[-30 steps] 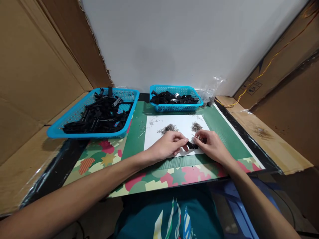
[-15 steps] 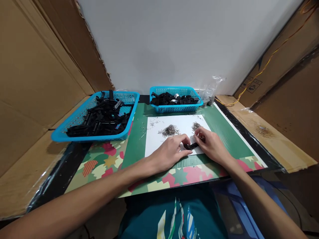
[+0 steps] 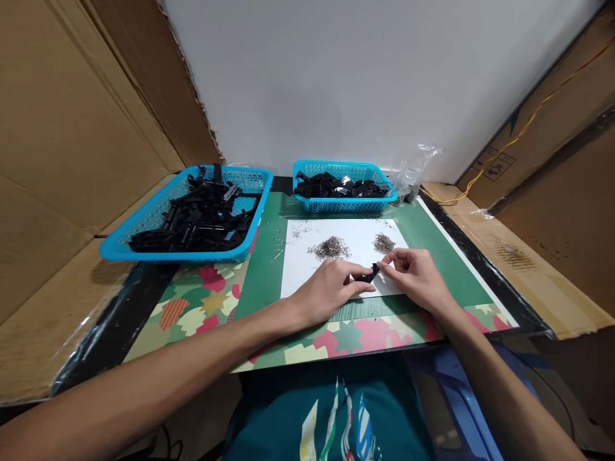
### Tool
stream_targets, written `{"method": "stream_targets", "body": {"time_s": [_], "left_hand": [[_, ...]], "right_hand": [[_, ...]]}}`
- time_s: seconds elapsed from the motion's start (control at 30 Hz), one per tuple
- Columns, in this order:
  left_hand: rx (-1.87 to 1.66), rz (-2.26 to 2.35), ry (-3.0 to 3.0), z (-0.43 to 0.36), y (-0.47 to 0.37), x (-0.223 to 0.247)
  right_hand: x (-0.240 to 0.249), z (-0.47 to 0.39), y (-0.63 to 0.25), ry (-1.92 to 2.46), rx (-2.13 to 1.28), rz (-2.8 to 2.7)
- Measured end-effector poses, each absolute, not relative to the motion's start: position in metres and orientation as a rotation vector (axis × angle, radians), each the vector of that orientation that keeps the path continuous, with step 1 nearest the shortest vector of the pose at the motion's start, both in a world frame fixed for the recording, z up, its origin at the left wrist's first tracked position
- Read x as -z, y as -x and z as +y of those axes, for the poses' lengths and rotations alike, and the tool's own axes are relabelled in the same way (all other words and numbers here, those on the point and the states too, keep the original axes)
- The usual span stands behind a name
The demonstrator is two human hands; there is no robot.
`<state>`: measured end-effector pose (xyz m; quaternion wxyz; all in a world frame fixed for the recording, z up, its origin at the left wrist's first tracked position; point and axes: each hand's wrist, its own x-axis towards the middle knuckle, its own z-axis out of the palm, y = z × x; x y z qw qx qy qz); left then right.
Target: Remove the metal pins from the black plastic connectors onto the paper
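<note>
My left hand [image 3: 331, 283] grips a small black plastic part [image 3: 369, 276] between thumb and fingers, low over a white sheet of paper [image 3: 300, 272]. The part's far end sticks up toward the right. There my right hand [image 3: 412, 272] is closed in a pinch, its thumb and fingertips against or just beside that end. Whatever lies between those right fingertips is too small to make out. Beyond the hands lie two heaps of tiny metal pieces, a larger heap [image 3: 332, 246] on the left and a smaller heap [image 3: 384, 242] on the right.
A large blue basket [image 3: 192, 257] of black plastic parts stands at the left. A smaller blue basket [image 3: 346, 206] of black pieces is at the back, beside a clear plastic bag [image 3: 412, 176]. Cardboard [image 3: 542, 256] borders the right side. Loose thin pieces [image 3: 302, 229] lie scattered at the paper's upper left.
The black part has turned so its right end points more upward and away. My right hand has shifted slightly right, its fingertips now at that end. The view has tilted slightly.
</note>
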<state>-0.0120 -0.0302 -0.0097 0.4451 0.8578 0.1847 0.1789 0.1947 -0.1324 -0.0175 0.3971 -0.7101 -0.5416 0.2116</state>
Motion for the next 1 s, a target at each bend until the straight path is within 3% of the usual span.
{"method": "stream_targets", "body": {"time_s": [0.3, 0.63, 1.0], "left_hand": [[-0.441, 0.456, -2.115, -0.031, 0.011, 0.006], [-0.432, 0.383, -2.068, -0.032, 0.011, 0.007], [-0.484, 0.347, -2.174, -0.033, 0.011, 0.011]], "right_hand": [[0.014, -0.13, -0.196, 1.815, -0.496, -1.434], [0.023, -0.132, -0.188, 1.845, -0.193, -1.513], [0.002, -0.132, -0.193, 1.907, -0.344, -1.664]]}}
